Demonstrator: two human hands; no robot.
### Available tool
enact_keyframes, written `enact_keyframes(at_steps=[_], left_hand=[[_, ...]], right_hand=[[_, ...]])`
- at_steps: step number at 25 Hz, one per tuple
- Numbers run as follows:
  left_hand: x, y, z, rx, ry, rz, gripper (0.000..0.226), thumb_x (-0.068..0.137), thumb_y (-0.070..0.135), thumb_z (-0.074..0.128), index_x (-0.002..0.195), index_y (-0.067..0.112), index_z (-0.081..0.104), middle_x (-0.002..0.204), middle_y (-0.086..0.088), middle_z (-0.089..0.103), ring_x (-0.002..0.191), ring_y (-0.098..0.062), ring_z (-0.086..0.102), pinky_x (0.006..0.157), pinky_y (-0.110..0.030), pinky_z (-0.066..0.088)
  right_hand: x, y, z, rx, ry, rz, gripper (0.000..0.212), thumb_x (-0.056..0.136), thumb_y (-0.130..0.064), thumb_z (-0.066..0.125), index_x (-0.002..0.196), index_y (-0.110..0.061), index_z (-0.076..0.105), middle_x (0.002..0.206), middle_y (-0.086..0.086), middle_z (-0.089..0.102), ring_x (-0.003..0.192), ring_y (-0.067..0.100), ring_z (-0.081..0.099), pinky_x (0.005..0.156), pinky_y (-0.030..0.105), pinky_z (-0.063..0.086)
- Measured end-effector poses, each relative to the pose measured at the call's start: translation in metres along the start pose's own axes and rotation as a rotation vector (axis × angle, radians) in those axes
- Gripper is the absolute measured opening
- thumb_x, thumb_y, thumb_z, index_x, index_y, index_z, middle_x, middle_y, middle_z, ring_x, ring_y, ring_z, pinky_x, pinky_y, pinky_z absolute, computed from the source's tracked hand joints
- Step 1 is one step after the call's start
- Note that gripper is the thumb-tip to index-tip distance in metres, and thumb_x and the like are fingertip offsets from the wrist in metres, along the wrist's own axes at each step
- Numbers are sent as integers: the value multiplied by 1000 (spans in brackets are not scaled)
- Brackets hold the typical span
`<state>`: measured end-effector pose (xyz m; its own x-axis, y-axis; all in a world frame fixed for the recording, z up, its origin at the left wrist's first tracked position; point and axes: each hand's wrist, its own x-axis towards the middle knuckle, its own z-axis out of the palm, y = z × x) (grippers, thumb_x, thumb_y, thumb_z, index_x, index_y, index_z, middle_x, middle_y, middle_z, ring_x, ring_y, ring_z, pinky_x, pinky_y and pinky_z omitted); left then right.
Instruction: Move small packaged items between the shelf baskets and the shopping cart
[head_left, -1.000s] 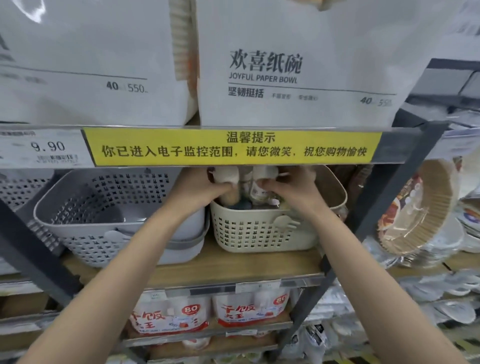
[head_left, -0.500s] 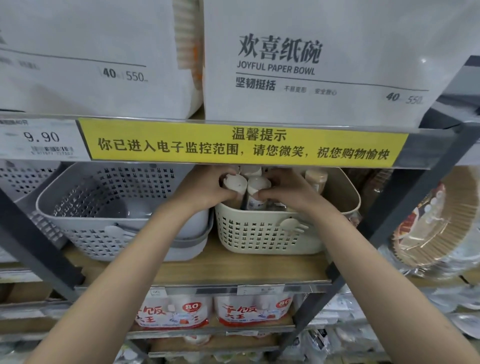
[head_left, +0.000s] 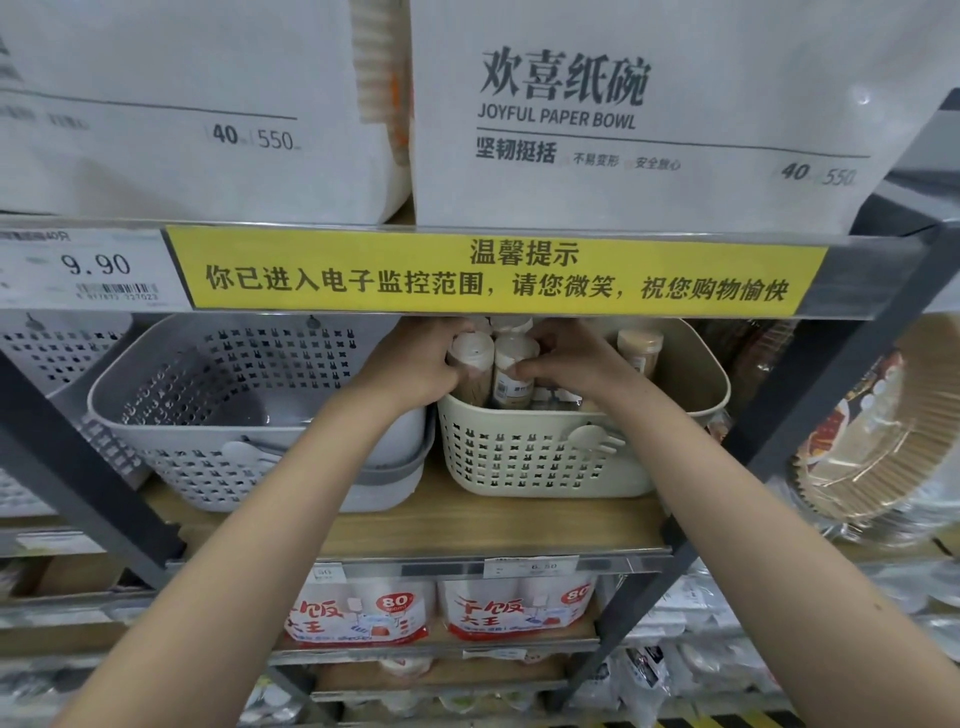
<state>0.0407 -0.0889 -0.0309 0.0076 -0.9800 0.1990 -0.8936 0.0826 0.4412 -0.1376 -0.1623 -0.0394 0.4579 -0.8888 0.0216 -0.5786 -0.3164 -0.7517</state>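
Both forearms reach up and forward into the cream basket (head_left: 545, 457) on the wooden shelf (head_left: 467, 525). The left hand (head_left: 415, 369) curls round a white-capped toothpick jar (head_left: 470, 364) at the basket's left end; the right hand (head_left: 566, 358) pinches the neighbouring jar (head_left: 511, 369) with thumb and fingers. Both jars stand upright inside the basket, close together, their caps just under the shelf edge above.

The step in hand appears to be lifting these jars out, or seating them; which of the two cannot be told. Either way it would go best with the jars kept upright and drawn towards the person before being raised, because the yellow notice strip (head_left: 498, 275) on the upper shelf hangs low over the basket and leaves little headroom. A third jar (head_left: 640, 345) stands further right and could be knocked by the right wrist.

Just left, touching or nearly touching the cream one, sits a grey perforated basket (head_left: 218, 415) that looks empty of jars. Beneath are red-printed packs (head_left: 358, 613); to the right, stacked paper plates (head_left: 878, 431). Above rest large paper bowl packs (head_left: 623, 114). No shopping cart is in view.
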Motion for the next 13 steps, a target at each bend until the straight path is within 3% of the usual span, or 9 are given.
enact_keyframes(at_steps=[2,6,9,13], left_hand=[[-1,4,0,84,2,-16,52,80,24,68,130,16,55,133,-8,55,122,-27,48,98,-37,43],[-2,11,0,202,55,-31,45,81,31,68,119,8,62,124,-11,62,115,-30,54,92,-37,47],[-3,6,-2,175,56,-59,46,80,37,71,118,11,64,121,-9,64,112,-28,56,91,-37,47],[-12,8,-10,113,67,-47,44,85,35,65,123,14,61,125,-8,61,116,-28,52,92,-38,45]], right_hand=[[2,3,0,7,-11,6,47,59,-27,75,83,10,59,67,8,48,66,18,48,65,33,35],[5,8,1,22,-24,24,41,60,-23,75,81,8,60,68,9,53,68,20,52,66,35,38],[6,9,1,11,-25,31,34,68,-16,76,87,8,62,72,10,57,72,22,55,68,35,40],[-8,1,-3,-83,18,23,34,75,-22,72,90,8,63,83,23,66,80,32,62,68,32,36]])
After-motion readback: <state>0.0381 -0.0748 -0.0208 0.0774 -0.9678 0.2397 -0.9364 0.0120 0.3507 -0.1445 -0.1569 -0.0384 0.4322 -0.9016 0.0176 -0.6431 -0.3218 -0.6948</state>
